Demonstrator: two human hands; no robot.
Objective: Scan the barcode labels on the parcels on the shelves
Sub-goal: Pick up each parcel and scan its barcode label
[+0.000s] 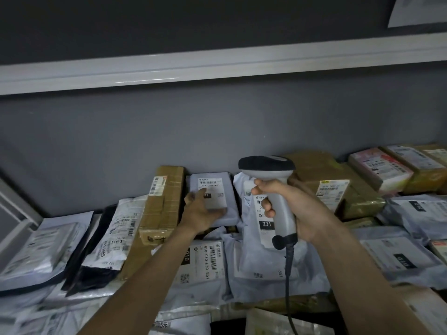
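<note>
My right hand (292, 209) grips the handle of a grey barcode scanner (268, 170) with a dark head, held upright over the parcels; its cable (287, 281) hangs down. My left hand (203, 211) holds the lower edge of a small grey poly parcel (212, 189), tipped up against the wall so that its white barcode label (210, 183) faces me. A white parcel marked 231 (266, 224) lies just behind the scanner. A brown taped carton (164, 201) leans to the left of the held parcel.
Several grey and white mailers (208, 259) and a black-edged bag (96, 250) cover the shelf in front. Brown cartons (338, 187) and a pink-labelled box (379, 168) stand at the right. A white shelf rail (217, 66) runs overhead before the grey wall.
</note>
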